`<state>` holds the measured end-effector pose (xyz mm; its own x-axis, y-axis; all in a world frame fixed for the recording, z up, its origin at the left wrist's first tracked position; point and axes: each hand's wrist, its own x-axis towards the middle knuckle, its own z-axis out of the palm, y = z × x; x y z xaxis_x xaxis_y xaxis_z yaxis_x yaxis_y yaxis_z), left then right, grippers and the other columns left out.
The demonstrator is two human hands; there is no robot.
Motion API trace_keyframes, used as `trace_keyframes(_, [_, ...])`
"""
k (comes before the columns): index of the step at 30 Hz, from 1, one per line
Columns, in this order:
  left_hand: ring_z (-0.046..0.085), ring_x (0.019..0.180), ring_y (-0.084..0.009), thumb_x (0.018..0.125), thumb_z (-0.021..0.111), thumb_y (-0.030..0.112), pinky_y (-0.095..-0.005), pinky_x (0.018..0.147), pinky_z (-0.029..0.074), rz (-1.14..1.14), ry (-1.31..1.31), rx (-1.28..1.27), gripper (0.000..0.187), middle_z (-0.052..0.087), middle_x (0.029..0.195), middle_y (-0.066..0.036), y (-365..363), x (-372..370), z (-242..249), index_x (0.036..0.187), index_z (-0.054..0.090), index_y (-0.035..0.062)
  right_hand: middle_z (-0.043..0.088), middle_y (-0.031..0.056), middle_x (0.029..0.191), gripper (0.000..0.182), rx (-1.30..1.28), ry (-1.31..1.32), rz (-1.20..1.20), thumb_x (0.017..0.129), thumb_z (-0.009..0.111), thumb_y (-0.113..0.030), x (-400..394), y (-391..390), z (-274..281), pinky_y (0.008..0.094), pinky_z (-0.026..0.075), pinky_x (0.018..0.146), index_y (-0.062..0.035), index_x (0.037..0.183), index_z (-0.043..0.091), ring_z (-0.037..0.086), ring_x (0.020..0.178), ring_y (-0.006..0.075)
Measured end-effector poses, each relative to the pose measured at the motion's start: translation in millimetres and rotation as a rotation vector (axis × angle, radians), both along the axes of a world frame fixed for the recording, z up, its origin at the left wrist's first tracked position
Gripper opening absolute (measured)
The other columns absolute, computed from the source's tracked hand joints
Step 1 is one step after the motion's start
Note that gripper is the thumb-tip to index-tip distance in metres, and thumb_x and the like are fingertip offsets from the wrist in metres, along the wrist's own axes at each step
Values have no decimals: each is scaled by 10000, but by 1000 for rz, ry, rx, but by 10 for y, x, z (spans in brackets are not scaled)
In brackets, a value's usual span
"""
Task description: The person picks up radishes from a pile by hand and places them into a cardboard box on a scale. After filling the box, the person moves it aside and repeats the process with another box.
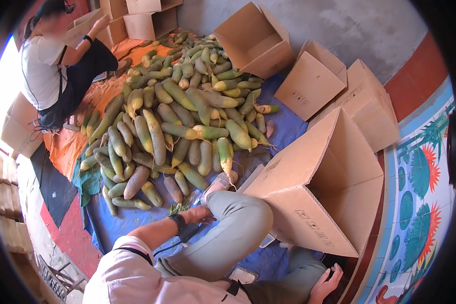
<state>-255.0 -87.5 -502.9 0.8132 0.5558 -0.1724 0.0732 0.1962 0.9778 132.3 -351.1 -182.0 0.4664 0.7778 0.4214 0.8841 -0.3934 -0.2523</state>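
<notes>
My left hand [199, 215], below a dark wristband, hangs beside my bent knee with loosely stretched fingers and nothing visible in it. At the lower right my right hand [327, 285] rests by my other leg, its fingers curled around a dark gap or object that I cannot make out. A large heap of green radishes [197, 104] lies in front of me. One radish [225, 154] leans upright near my foot. Just right of my knee stands an open cardboard box [314, 220], tilted towards the right; its inside is mostly in shadow.
Blue sheeting [117, 228] and orange sheeting [61, 152] lie under the heap. More open boxes [311, 81] line the grey wall. Another person [48, 76] crouches at the upper left, one hand raised near stacked boxes [139, 25]. A tiled mural [415, 202] runs along the right.
</notes>
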Motion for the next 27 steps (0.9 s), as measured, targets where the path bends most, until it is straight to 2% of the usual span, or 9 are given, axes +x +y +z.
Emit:
trace_keyframes(3, [625,941,-199,845,656,222,-389,744,523,263,251,-728,277,651,1044,-29,85,133,83,1102,605,131,540,224,1099,285,-3,-33,9,896,494,-34,9,5,-1,398,462,863,67,1162,516,559,975,356])
trace_keyframes(11, [569,703,-153,811,685,207,-350,597,494,522,452,-740,181,607,799,-20,119,376,93,902,628,61,541,211,1079,276,3,-16,-15,922,489,-60,22,-24,-19,390,460,855,62,1168,518,567,953,332])
trace_keyframes(17, [634,973,-176,864,596,119,-396,736,534,421,167,-857,180,656,1034,-39,52,113,-35,1036,612,68,542,215,1085,277,-25,-1,-15,934,477,-69,17,-16,16,390,461,856,59,1177,518,567,953,333])
trace_keyframes(19, [602,1070,-174,885,568,147,-377,789,525,-4,46,54,233,635,1120,-30,45,-93,204,1108,598,90,543,216,1089,277,-31,6,-13,939,473,-70,37,-32,-12,389,462,857,60,1180,518,569,957,332])
trace_keyframes(20, [606,1001,-203,876,600,151,-317,829,511,284,167,-834,204,638,1095,-46,77,2,426,1062,632,73,545,216,1094,278,-18,1,-13,943,469,-72,58,-28,-15,388,464,857,60,1182,517,570,960,332])
trace_keyframes(21, [606,1001,-203,876,600,151,-317,829,511,286,174,-841,204,638,1095,-46,98,-74,514,1062,632,73,545,216,1094,278,-27,6,-13,943,469,-72,60,-27,-16,388,464,857,60,1182,517,570,960,332])
trace_keyframes(23, [620,971,-225,859,597,140,-306,818,513,204,156,-343,254,645,1067,-81,134,-269,593,1086,632,34,547,219,1106,276,-19,-16,-19,949,463,-74,50,-27,-13,388,469,858,62,1184,517,576,967,333])
trace_keyframes(25, [630,957,-249,838,600,150,-331,817,516,530,577,-373,303,658,1020,-108,181,-370,587,1116,637,34,547,219,1112,276,-28,-6,-25,951,461,-74,41,-16,-5,387,472,861,62,1185,517,579,970,332])
trace_keyframes(27, [638,938,-274,813,625,186,-345,828,514,354,877,272,357,668,989,-131,266,-888,-115,1140,640,43,546,219,1118,275,-35,1,-32,953,459,-73,44,-8,-10,385,475,863,62,1186,516,583,972,331])
